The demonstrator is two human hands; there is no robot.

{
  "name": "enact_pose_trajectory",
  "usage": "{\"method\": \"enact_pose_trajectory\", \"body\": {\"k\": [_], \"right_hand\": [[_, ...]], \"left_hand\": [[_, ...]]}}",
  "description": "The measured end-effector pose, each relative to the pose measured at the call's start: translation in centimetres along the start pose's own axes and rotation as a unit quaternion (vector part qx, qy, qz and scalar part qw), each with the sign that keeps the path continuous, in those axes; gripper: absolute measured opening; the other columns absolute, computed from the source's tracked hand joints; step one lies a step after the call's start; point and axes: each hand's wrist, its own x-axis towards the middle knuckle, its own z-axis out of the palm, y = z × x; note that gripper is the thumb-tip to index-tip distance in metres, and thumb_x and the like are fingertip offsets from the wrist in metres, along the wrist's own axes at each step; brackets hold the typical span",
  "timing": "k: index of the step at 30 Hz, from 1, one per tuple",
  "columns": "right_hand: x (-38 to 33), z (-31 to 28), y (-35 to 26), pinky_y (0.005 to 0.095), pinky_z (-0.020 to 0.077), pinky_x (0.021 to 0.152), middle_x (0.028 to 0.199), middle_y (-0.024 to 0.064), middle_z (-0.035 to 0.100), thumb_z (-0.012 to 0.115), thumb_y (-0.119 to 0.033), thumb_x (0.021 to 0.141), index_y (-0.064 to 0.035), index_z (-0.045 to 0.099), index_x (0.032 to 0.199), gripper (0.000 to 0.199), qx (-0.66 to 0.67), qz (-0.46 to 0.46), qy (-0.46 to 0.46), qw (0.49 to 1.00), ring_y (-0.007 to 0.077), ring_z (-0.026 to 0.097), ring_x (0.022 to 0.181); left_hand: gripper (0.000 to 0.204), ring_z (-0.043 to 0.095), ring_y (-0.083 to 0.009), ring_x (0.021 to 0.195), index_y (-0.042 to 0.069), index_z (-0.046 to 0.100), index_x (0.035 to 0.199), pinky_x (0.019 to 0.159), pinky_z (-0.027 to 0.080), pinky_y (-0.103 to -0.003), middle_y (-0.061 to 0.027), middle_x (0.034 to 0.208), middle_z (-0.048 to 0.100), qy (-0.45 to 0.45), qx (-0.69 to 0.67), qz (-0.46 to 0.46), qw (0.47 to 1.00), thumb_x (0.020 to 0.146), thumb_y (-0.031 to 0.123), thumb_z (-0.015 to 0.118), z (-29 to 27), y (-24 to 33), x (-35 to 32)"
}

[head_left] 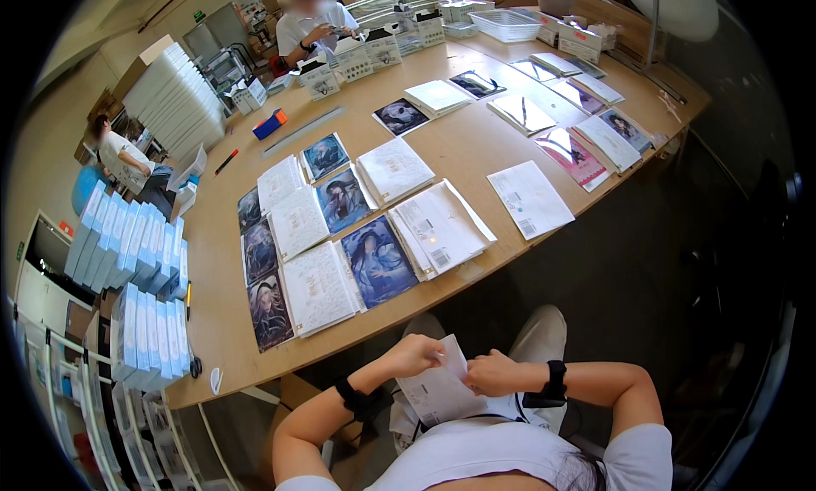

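Over my lap is a white envelope (438, 399) with a printed label, held close to my body. My left hand (416, 356) is closed at its upper edge, with a pale flap or sheet (455, 355) sticking up beside the fingertips. At the opposite edge my right hand (495, 374) is closed on the envelope, its fingertips partly hidden. A similar white envelope (530, 200) lies by itself at the table's near edge. Left of it are a stack of white envelopes (438, 223) and a blue illustrated print (378, 260).
More paper stacks (316, 287) and dark prints (272, 311) cover the wooden table (221, 321). Blue-white boxes (151, 334) and scissors (195, 367) are at left. Small cartons (353, 62) and a white basket (507, 25) stand at the back, where another person (310, 28) handles something.
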Motion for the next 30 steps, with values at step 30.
{"method": "enact_pose_trajectory", "body": {"k": [30], "right_hand": [[0.2, 1.2, 0.8, 0.0459, 0.0444, 0.064, 0.089, 0.0096, 0.061, 0.065, -0.011, 0.073, -0.0094, 0.065, 0.086, 0.014, 0.084, -0.001, -0.006, 0.996, 0.0296, 0.061, 0.086]], "left_hand": [[0.011, 0.061, -0.0132, 0.074, 0.003, 0.063, 0.085, 0.066, 0.047, -0.027, -0.0083, 0.076, 0.064, -0.023, -0.073, -0.043, 0.996, 0.075, -0.002, 0.061, -0.7, 0.9, -0.5]]}}
